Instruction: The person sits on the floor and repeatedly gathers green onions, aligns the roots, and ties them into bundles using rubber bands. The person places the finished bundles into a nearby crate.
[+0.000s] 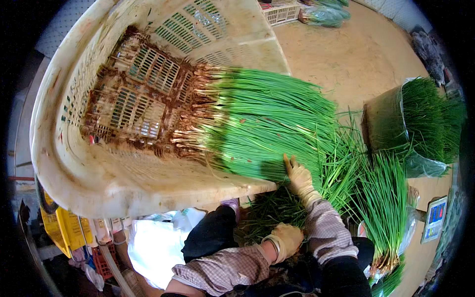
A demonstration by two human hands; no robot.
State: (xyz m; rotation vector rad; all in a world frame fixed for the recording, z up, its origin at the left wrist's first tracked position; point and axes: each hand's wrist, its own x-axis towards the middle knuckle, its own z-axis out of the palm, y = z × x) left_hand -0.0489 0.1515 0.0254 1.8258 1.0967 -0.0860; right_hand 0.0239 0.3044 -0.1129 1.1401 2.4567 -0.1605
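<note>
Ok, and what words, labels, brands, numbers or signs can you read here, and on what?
None can be quoted.
Blue-and-red panel at the right: markings too small and blurred to read.
Cream basket: no lettering visible.
Green onions: no label visible.

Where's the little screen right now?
In the head view, the little screen is at the far right, below the plastic-wrapped greens and to the right of a bunch of green stalks.

The gloves (300, 179) are pale yellow, the sleeves (327, 228) checked.
</note>
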